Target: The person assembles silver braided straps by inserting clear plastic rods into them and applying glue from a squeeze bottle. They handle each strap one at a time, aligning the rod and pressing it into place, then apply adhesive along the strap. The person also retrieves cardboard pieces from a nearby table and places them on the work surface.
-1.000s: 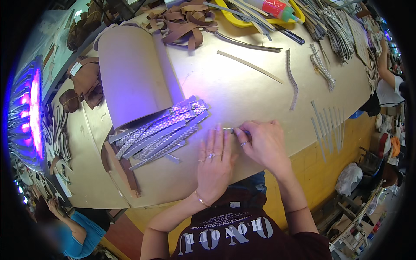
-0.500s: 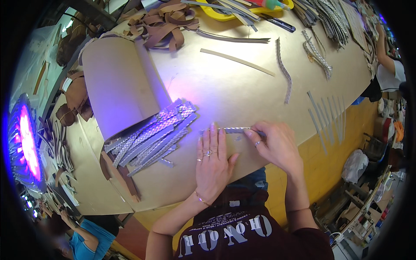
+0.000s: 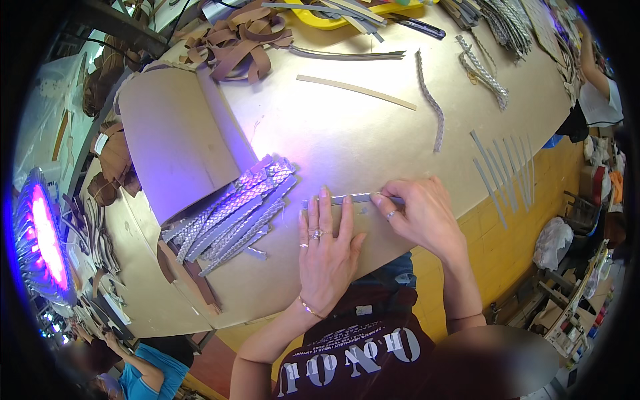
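Note:
A narrow silver-grey braided strip [image 3: 361,198] lies across the near edge of the work table. My left hand [image 3: 328,257] rests flat over its left part, fingers stretched out and slightly spread, pressing it down. My right hand [image 3: 423,217] pinches the strip farther right between thumb and fingers; the end beneath that hand is hidden. Left of my hands, a pile of silver braided strips [image 3: 230,217] sits partly under a curved tan sheet [image 3: 177,130].
Loose grey strips [image 3: 503,173] lie to the right. Farther back are a single braid [image 3: 430,100], a flat beige strip [image 3: 357,92], a box cutter [image 3: 419,27], a yellow tray [image 3: 320,21] and brown strap coils [image 3: 247,47]. A bright lamp [image 3: 47,240] stands at left; co-workers are at both sides.
The whole view has shifted slightly. My left fingers are spread a little wider on the strip, while my right hand keeps its pinch in nearly the same place.

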A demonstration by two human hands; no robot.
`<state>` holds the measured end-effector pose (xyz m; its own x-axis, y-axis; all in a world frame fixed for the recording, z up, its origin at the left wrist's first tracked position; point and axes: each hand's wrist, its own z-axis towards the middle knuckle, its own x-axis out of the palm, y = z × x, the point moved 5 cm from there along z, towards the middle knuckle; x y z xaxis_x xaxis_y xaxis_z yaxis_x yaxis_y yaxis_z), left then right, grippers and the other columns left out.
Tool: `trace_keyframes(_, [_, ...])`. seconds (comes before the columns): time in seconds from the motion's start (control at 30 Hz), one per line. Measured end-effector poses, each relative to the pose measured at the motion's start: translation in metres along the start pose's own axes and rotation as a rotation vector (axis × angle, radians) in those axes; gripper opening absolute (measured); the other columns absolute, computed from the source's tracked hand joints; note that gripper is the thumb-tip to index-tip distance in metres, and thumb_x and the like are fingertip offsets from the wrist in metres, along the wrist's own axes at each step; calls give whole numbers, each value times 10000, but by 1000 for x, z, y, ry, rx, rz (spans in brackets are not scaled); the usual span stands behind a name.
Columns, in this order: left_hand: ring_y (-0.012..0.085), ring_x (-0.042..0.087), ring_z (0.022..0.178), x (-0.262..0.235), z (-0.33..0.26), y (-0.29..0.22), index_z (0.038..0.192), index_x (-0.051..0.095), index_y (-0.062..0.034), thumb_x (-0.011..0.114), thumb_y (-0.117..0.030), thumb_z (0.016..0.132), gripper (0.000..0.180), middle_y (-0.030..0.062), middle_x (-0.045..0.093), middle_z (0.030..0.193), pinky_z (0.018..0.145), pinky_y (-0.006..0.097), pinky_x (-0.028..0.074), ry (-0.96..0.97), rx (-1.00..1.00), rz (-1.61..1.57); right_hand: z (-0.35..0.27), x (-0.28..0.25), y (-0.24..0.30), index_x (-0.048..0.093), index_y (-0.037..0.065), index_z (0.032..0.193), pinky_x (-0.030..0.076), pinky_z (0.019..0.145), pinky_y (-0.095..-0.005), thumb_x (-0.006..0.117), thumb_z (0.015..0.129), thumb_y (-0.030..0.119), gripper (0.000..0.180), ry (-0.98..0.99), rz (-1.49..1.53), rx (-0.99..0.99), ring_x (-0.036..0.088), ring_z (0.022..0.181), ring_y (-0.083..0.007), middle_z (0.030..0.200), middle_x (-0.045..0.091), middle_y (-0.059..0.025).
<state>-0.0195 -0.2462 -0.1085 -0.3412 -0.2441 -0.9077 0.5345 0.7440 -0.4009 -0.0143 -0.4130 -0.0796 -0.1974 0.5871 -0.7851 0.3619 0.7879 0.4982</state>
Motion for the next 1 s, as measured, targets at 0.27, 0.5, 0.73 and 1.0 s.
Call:
trace_keyframes(0.27, [483, 310, 1393, 4, 4, -10, 1467, 458, -196, 659, -343, 894, 625, 315, 276, 1528, 1153, 556, 234, -4, -19, 101, 0, 3, -1, 715, 58, 780, 443, 694, -410, 666, 872, 257, 224, -24, -32, 1, 623, 592, -319, 630, 648, -120])
trace_keyframes(0.5, [489, 370, 1355, 6, 5, -18, 1460, 459, -272, 649, -432, 881, 629, 339, 316, 1497, 1134, 598, 256, -33, -6, 283, -14, -8, -19, 702, 23, 777, 441, 581, -393, 712, 858, 275, 264, -126, 50, 166, 608, 571, -304, 630, 630, -147])
trace_keyframes(0.73, [501, 288, 1398, 8, 5, -17, 1483, 433, -264, 613, -422, 917, 614, 348, 239, 1530, 1146, 604, 199, 0, -3, 264, -25, -6, -34, 700, -16, 814, 458, 562, -366, 712, 862, 209, 230, -172, 260, 213, 616, 573, -272, 656, 626, -179])
trace_keyframes(1.0, [503, 366, 1346, 3, 6, -20, 1479, 431, -300, 609, -447, 911, 613, 359, 290, 1498, 1132, 608, 242, 8, 15, 319, -24, -5, -32, 706, 17, 790, 468, 610, -402, 678, 870, 203, 204, -212, 215, 136, 632, 601, -310, 654, 646, -149])
